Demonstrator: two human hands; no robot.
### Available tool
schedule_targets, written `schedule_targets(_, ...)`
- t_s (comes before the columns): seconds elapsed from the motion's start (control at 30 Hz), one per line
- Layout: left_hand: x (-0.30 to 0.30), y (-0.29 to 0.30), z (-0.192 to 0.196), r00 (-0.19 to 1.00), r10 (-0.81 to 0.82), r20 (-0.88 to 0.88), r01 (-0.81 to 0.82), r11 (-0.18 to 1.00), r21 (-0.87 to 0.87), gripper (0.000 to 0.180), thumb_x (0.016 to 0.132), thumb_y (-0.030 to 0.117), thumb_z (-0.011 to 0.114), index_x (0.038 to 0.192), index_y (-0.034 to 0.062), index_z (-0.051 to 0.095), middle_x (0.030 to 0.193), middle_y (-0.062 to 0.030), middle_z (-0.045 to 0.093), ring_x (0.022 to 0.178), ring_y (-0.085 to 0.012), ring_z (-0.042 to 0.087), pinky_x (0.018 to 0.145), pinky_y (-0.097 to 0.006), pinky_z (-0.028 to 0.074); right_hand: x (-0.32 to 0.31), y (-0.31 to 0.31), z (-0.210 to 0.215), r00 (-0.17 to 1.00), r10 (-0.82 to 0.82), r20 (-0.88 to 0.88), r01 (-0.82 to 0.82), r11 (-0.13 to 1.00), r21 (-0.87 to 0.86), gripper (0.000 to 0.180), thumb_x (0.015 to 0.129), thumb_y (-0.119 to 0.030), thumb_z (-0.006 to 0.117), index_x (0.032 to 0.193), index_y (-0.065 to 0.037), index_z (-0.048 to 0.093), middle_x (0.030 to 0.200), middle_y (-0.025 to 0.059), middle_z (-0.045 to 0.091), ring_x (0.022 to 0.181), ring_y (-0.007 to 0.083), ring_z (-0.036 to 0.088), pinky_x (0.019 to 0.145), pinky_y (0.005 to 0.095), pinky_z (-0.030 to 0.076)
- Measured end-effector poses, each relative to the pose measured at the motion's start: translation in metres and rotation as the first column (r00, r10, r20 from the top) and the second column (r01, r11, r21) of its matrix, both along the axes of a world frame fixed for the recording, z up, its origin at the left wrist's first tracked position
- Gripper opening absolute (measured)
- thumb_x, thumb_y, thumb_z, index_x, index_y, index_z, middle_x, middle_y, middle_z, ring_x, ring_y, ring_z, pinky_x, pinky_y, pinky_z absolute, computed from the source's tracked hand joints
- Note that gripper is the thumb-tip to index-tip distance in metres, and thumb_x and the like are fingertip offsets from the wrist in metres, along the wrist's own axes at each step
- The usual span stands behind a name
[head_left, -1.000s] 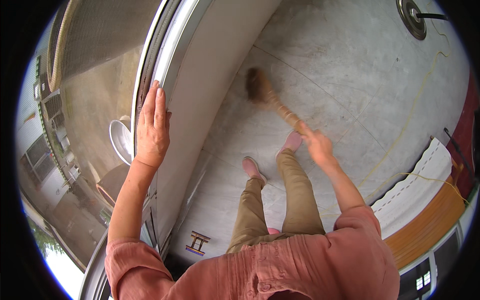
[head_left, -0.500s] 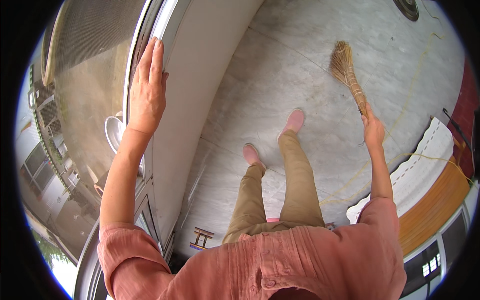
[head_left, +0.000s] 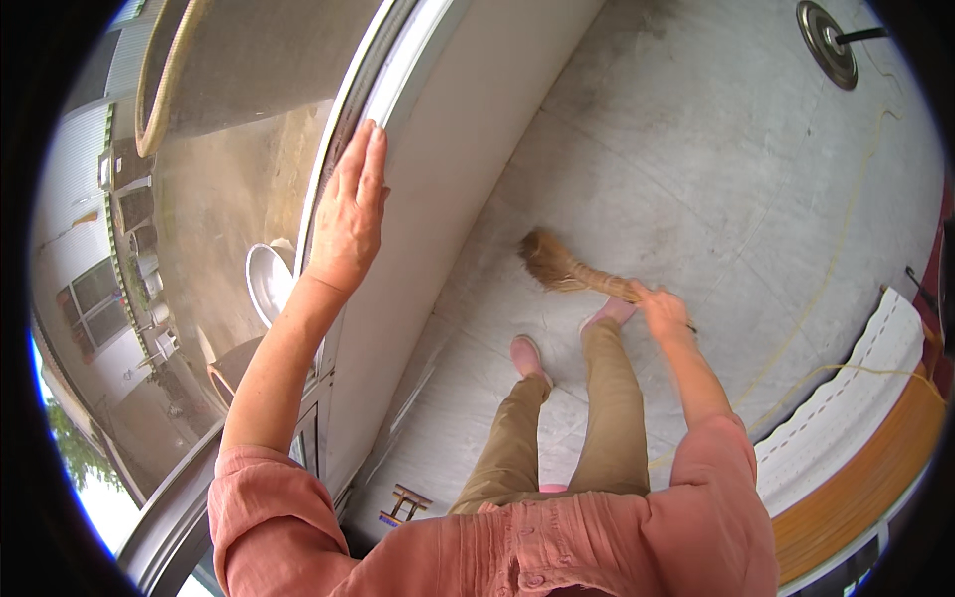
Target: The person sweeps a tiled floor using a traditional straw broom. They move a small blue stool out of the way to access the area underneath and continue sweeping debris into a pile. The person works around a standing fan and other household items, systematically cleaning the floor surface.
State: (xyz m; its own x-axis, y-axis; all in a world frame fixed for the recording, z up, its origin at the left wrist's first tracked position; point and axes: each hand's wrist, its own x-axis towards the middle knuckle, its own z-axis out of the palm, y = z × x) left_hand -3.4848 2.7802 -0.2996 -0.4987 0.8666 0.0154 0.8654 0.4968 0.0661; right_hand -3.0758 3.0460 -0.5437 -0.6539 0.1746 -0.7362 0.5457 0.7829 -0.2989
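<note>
In my right hand (head_left: 664, 306) is the handle end of a short straw hand broom (head_left: 585, 276), its fingers wrapped round it. The broom slants away to the left, its slightly blurred bristle end nearest the wall. Whether the bristles touch anything I cannot tell. My left hand (head_left: 348, 221) lies with fingers stretched out and close together along the metal window frame (head_left: 406, 62), holding nothing. Below the frame runs a pale wall (head_left: 468, 129).
My pink shoes (head_left: 528, 355) stand on the grey floor (head_left: 686, 149). A round metal base with a pole (head_left: 828, 45) stands far right. A yellow cord (head_left: 851, 214) crosses the floor near a white lace-edged cloth (head_left: 856, 373) on a wooden surface (head_left: 865, 473). A small wooden stool (head_left: 405, 503) is lower left.
My right hand has swung the broom leftward, from pointing away to lying slantwise towards the wall. My left hand stays on the frame. The whole view has shifted.
</note>
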Motion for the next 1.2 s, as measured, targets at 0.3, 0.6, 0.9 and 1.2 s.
schedule_targets(0.3, -0.003, 0.000, 0.016, 0.998, -0.036, -0.054, 0.030, 0.994, -0.106, 0.073, 0.083, -0.008, 0.054, 0.152, -0.0031, 0.030, 0.158, -0.0215, 0.032, 0.137, -0.0363, 0.045, 0.113, -0.042, 0.040, 0.031, 0.162, 0.086, 0.940, -0.314, -0.130, 0.340, 0.862, 0.376, 0.052, 0.094, -0.026, 0.067, 0.144, -0.031, 0.053, 0.089, 0.0192, 0.068, 0.080, 0.0400, 0.067, 0.070, 0.0504, 0.052)
schedule_targets(0.6, -0.007, 0.006, 0.015, 0.999, -0.041, -0.018, 0.040, 0.997, -0.059, 0.069, 0.083, -0.009, 0.054, 0.149, -0.0029, 0.034, 0.155, -0.0239, 0.036, 0.133, -0.0391, 0.049, 0.109, -0.044, 0.045, -0.140, 0.039, 0.027, 0.967, 0.154, -0.204, -0.152, 0.988, 0.024, 0.043, 0.096, -0.021, 0.061, 0.138, -0.027, 0.053, 0.090, 0.0206, 0.068, 0.083, 0.0381, 0.069, 0.070, 0.0465, 0.054)
schedule_targets(0.9, -0.008, 0.008, 0.022, 0.998, -0.045, 0.043, 0.047, 0.997, -0.053, 0.064, 0.085, -0.007, 0.053, 0.147, -0.0030, 0.037, 0.156, -0.0240, 0.035, 0.137, -0.0395, 0.046, 0.109, -0.045, 0.044, -0.106, 0.226, 0.090, 0.952, -0.301, -0.051, 0.298, 0.877, 0.378, 0.046, 0.095, -0.025, 0.065, 0.140, -0.024, 0.054, 0.093, 0.0191, 0.070, 0.085, 0.0384, 0.069, 0.072, 0.0504, 0.053)
schedule_targets(1.2, -0.033, 0.160, 0.065, 0.990, 0.018, 0.143, -0.027, 0.998, 0.062, 0.075, 0.082, 0.002, 0.071, 0.150, 0.0031, 0.039, 0.154, -0.0200, 0.040, 0.142, -0.0415, 0.038, 0.113, -0.049, 0.036, -0.181, 0.169, 0.117, 0.987, -0.078, -0.137, 0.088, 0.994, 0.066, 0.049, 0.095, -0.022, 0.064, 0.142, -0.024, 0.053, 0.091, 0.0206, 0.068, 0.084, 0.0380, 0.068, 0.068, 0.0491, 0.053)
